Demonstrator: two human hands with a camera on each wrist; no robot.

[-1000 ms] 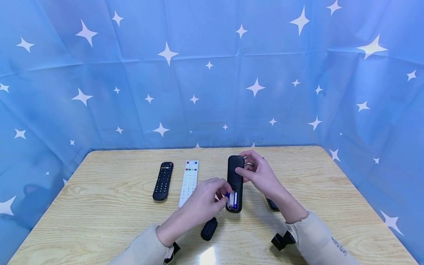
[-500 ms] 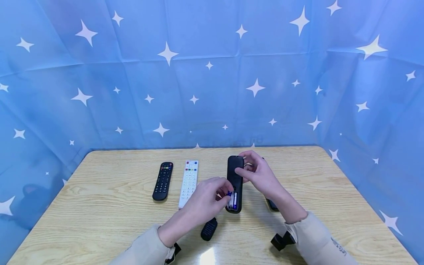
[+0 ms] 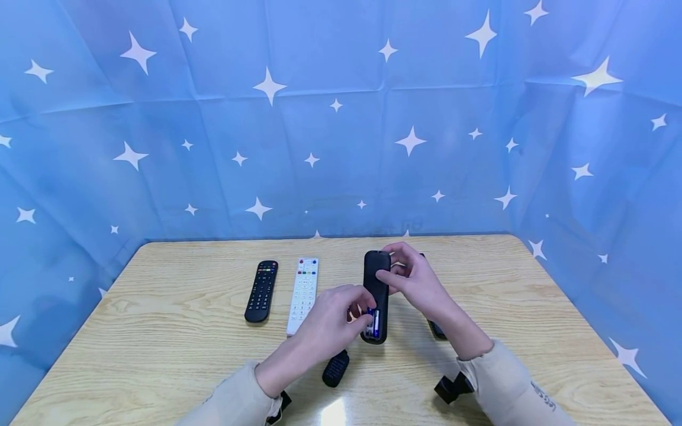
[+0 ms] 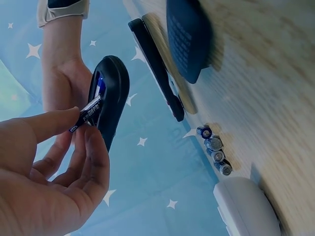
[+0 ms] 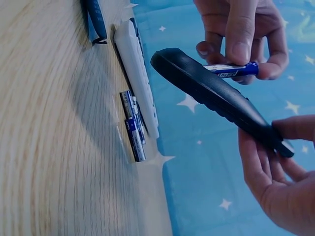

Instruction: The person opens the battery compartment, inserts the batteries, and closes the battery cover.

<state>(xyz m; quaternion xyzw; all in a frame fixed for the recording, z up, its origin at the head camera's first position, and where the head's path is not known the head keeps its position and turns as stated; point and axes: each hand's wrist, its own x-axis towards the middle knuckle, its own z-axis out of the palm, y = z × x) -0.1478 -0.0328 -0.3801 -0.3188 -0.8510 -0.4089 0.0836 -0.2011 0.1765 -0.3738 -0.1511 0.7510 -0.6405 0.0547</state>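
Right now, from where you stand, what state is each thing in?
Held remote: back open, gripped by the right hand
Inner battery: lying in the remote's open back
Pinched battery: tilted, partly out, in the left hand
Cover: off, lying on the table
Black remote: face up
White remote: face up
Loose batteries: lying near the white remote
Dark object: mostly hidden, state unclear
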